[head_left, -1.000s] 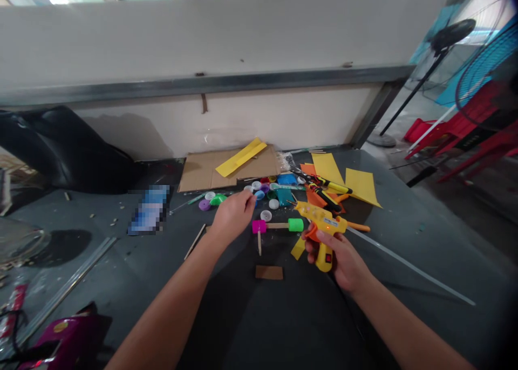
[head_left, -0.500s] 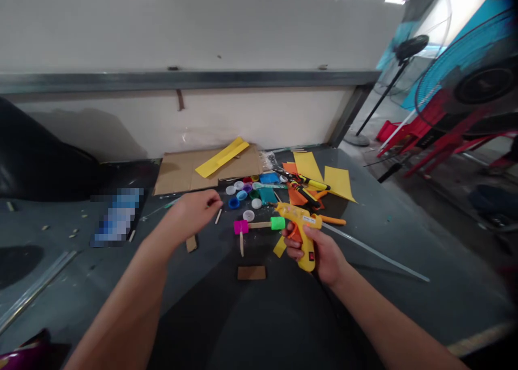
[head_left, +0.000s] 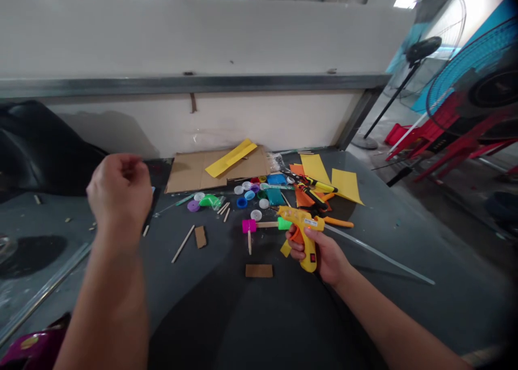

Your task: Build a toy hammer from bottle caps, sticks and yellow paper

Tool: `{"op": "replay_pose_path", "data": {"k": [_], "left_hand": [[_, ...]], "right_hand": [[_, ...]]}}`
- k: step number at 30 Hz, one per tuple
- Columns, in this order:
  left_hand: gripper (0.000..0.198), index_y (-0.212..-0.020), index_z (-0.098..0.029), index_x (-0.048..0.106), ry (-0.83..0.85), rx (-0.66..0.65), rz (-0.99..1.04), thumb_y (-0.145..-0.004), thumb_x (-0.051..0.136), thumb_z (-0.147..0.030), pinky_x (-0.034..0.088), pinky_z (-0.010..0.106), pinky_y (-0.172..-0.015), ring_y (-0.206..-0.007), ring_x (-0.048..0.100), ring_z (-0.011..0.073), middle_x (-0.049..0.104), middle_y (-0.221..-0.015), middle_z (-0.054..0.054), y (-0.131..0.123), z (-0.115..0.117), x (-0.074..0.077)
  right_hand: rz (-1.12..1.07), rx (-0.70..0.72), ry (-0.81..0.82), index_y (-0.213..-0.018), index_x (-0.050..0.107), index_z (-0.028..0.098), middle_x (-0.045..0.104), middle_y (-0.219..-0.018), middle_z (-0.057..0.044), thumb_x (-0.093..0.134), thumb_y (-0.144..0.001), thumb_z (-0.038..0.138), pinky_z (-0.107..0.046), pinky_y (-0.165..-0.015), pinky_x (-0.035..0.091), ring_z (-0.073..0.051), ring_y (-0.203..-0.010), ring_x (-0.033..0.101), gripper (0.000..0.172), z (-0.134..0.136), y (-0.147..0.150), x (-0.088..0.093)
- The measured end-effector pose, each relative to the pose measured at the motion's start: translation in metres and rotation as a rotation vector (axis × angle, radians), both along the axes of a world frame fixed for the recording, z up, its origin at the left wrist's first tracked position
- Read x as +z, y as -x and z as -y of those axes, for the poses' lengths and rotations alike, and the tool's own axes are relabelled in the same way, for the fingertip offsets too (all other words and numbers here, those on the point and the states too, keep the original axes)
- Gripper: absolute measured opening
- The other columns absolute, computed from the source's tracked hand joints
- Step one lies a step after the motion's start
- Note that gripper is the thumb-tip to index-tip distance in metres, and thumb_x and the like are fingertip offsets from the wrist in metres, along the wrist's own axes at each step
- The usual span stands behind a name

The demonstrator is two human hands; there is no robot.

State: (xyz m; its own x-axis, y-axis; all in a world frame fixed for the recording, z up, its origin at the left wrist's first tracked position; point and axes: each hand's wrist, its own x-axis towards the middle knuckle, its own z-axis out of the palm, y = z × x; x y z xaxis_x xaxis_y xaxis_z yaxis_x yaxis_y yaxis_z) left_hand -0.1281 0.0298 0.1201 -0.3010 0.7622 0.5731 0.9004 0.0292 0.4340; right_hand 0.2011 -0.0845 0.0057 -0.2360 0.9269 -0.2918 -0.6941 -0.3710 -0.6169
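My right hand (head_left: 324, 254) grips a yellow glue gun (head_left: 301, 227) by its handle, nozzle pointing left toward a stick piece with a pink cap (head_left: 248, 226) and a green cap (head_left: 283, 224) at its ends. My left hand (head_left: 119, 189) is raised well to the left, above the table, fingers curled closed; I cannot make out anything in them. Loose bottle caps (head_left: 251, 189) and wooden sticks (head_left: 183, 244) lie between the hands.
A cardboard sheet (head_left: 194, 170) with a yellow strip (head_left: 230, 158) lies at the back. Yellow and orange paper (head_left: 324, 176), cutters and pliers (head_left: 309, 189) sit at right. A small brown card (head_left: 259, 271) lies near me. A long rod (head_left: 380, 254) runs right. Fans and red chairs stand beyond the table.
My left hand has pulled back from the bottle caps, rising up and to the left. The right hand keeps the glue gun in about the same place.
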Motion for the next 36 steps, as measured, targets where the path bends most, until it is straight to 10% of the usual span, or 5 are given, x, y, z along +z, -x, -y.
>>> {"op": "replay_pose_path", "data": {"k": [6,14,19,27,36], "left_hand": [[0.031,-0.113,-0.022,0.057,-0.169,-0.325,0.108,-0.091,0.042,-0.036,0.049,0.035,-0.079,-0.091,0.062,0.0186,0.064,-0.103,0.002,-0.068,-0.001,-0.011],[0.023,-0.102,-0.018,0.058,0.101,-0.406,-0.074,-0.085,0.044,-0.025,0.046,0.038,-0.087,-0.096,0.060,0.0254,0.066,-0.100,0.011,-0.080,0.012,-0.093],[0.028,-0.104,-0.012,0.057,0.146,-0.199,-0.150,-0.084,0.040,-0.021,0.041,0.045,-0.092,-0.098,0.060,0.0314,0.066,-0.097,0.018,-0.061,0.004,-0.118],[0.042,-0.129,-0.018,0.045,0.074,0.076,-0.081,-0.090,0.043,-0.032,0.024,0.069,-0.100,-0.137,0.028,0.0397,0.042,-0.145,0.018,0.018,0.000,-0.092],[0.040,-0.117,-0.007,0.055,0.132,0.506,0.046,-0.089,0.036,-0.028,0.023,0.064,-0.104,-0.120,0.050,0.0343,0.066,-0.110,0.020,0.069,-0.005,-0.110]], "right_hand": [[0.035,-0.017,0.023,-0.087,0.066,0.012,0.055,-0.071,-0.004,0.065,-0.075,0.032,-0.024,-0.053,0.035,-0.012,-0.060,0.041,0.024,0.000,0.000,0.005],[0.014,-0.006,0.012,-0.089,0.067,0.012,0.057,-0.080,-0.006,0.062,-0.077,0.031,-0.026,-0.057,0.038,-0.011,-0.061,0.043,0.023,0.002,-0.004,0.005],[0.007,0.000,-0.016,-0.089,0.068,0.009,0.058,-0.081,-0.007,0.063,-0.077,0.031,-0.024,-0.056,0.038,-0.010,-0.061,0.044,0.025,0.003,-0.003,0.004],[0.017,-0.005,-0.015,-0.088,0.068,0.010,0.058,-0.081,-0.007,0.064,-0.076,0.031,-0.025,-0.056,0.038,-0.011,-0.062,0.045,0.024,0.004,-0.003,0.007],[0.036,0.001,-0.028,-0.086,0.069,0.010,0.056,-0.078,-0.006,0.063,-0.077,0.029,-0.024,-0.055,0.038,-0.011,-0.062,0.044,0.021,0.003,-0.002,0.003]]}}
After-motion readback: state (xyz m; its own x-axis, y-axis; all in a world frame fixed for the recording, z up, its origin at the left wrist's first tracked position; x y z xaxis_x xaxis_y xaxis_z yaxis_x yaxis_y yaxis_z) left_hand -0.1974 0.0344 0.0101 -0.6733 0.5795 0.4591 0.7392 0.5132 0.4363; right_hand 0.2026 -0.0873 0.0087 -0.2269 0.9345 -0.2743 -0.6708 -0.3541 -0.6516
